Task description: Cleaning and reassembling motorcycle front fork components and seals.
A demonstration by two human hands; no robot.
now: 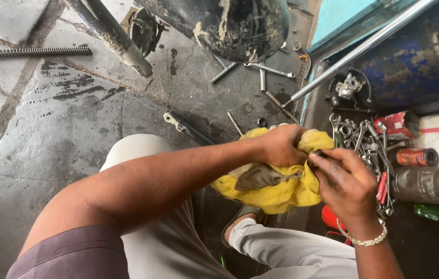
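1. Knees and pale trousers (pixel 291 250) of the squatting person fill the near edge, with a sandalled foot (pixel 240 219) on the stained concrete floor (pixel 49 150) between them.

2. Right hand (pixel 346 188), a beaded bracelet (pixel 364 240) on its wrist, comes in from the lower right. Its grip is pinched together on a small dark part (pixel 318 154), which pokes out just at the fingertips.

3. Left hand (pixel 281 145) reaches across from the left, its grip clamped on the top of a yellow rag (pixel 276 191). The rag is bunched and grease-marked, hanging below and between both hands.

4. The relation that counts: the dark part sits at the rag's upper right edge, touching the cloth, right between the two hands. The right hand has it; the left hand lies just beside it, to its left. How long the part is, or which way it runs, I cannot tell, as fingers and cloth hide most of it.

5. Just beyond the right hand lies a heap of spanners and sockets (pixel 364 139), then a red spray can (pixel 417 156) on its side.

6. Farther off, loose spanners (pixel 271 68) lie by a blackened tyre (pixel 240 26); a chrome tube (pixel 364 46) slants overhead, and a coil spring (pixel 33 51) lies far left.
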